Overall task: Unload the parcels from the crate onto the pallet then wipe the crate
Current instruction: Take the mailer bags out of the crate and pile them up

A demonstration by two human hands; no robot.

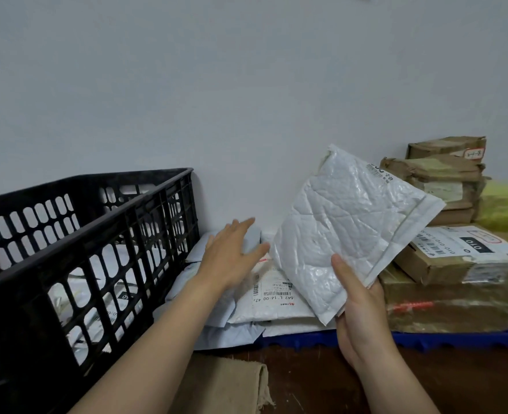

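White mailer (348,231) in right grip (363,312) (aslant)

The padded mailer (345,234) between the right-hand fingers (340,270) is white with a quilted crease pattern, the crate (67,261) left of the left-hand fingers (240,227) is black and slotted, and the pallet (300,339) below both is blue.

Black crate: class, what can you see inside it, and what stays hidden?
Through the slotted wall of the black crate, white parcels lie inside. Their number and the crate floor are hidden by the wall.
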